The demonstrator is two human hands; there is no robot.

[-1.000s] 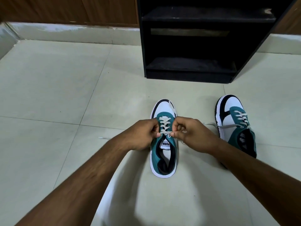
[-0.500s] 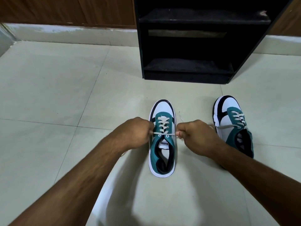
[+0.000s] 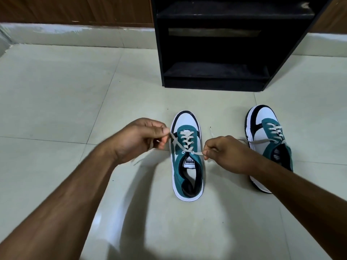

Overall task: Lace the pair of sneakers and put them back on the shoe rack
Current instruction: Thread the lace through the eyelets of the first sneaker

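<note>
The step in hand looks like the end of lacing the sneaker in the middle of the floor: the lace is crossed through all of its eyelets and the person is drawing both ends out sideways from the top pair. On the left, the left hand (image 3: 142,139) pinches one lace end (image 3: 173,138) between thumb and curled fingers, just beside the sneaker's left edge and a little above the floor; the loose tail past that pinch is blurred. In the middle, the near sneaker (image 3: 187,160) stands upright on the pale tiled floor (image 3: 65,102), toe pointing away toward the far wall, between the two hands. To its right, the right hand (image 3: 223,152) pinches the other lace end (image 3: 198,153), fingers curled, just beside the sneaker's right edge. Further right, the second sneaker (image 3: 266,139) stands on the floor already laced, with a loose end trailing left toward the right wrist. The black shoe rack (image 3: 161,53) stands at the far side, its shelves dark, well apart from both sneakers. The next move probably calls for even tension on both ends, then crossing them into a knot and bow, before each sneaker is carried to the rack.
</note>
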